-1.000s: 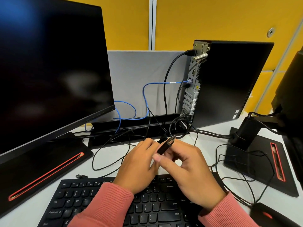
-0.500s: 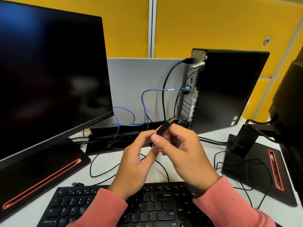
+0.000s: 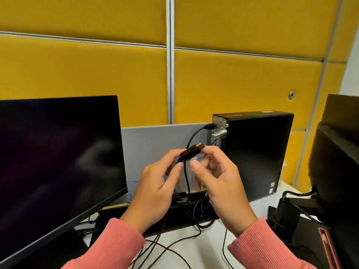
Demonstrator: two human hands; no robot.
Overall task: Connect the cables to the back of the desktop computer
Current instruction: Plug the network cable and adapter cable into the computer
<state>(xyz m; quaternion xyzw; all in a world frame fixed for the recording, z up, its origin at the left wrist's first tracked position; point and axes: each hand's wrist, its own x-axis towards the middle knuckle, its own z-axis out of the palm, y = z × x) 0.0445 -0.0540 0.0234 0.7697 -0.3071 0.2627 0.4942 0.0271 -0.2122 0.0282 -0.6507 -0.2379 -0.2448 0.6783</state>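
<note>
Black plug (image 3: 191, 153) held up in front of me, level with the upper rear of the computer (image 3: 252, 154), metal tip pointing up and right toward it. A gap of open air lies between the tip and the rear panel (image 3: 219, 133).

My left hand (image 3: 157, 189) pinches the tail end of the plug with curled fingers; my right hand (image 3: 217, 177) has fingers curled around the tip end, thumb (image 3: 195, 165) raised just below it. The plug's thin black cord (image 3: 186, 177) drops straight down between my two hands to the desk (image 3: 196, 251).

The computer stands upright on the desk, rear panel facing left. A thicker black cable (image 3: 196, 133) is already seated near the top of that panel and arcs down behind the plug. Lower ports are hidden by my right hand; cannot tell what is in them.

Room to move: grey divider (image 3: 155, 140) behind my hands, edge of the left monitor (image 3: 58, 162) close to my left hand, base and arm of a second monitor (image 3: 338, 162) at right. Loose black cords (image 3: 174, 243) lie crossed on the desk under my wrists. A bit of blue cable (image 3: 132, 189) shows beside the left monitor edge. Yellow wall panels (image 3: 242, 84) behind everything.
</note>
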